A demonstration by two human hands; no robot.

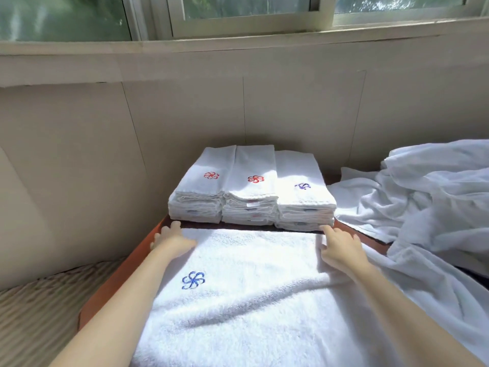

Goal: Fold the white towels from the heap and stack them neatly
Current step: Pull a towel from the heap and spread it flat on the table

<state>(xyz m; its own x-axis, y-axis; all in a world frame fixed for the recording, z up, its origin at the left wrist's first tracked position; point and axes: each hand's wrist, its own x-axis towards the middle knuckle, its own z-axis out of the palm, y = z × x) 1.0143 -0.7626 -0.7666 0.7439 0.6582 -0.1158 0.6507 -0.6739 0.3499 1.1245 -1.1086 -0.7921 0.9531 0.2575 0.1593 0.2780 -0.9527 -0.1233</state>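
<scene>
At the far left, the orange-brown edge of the table runs up toward the wall. The left hand rests on the far left corner of the towel, fingers straight and spread, pressing rather than gripping. The towel lies flat across the table in front of the person, with a blue emblem showing near its left side and a soft crease across its middle. It looks smoothed out and not yet folded over. Just beyond its far edge stand three stacks of folded towels, side by side and touching, the two on the left topped with red emblems and the right one with a purple one. That much of the job looks done. The right hand sits on the towel's far right corner, fingers bent and the forefinger reaching to the edge. Whether it pinches the cloth cannot be told. Further right, the heap lies rumpled and large, spilling toward the person, so a good many towels seem left to fold and stack
</scene>
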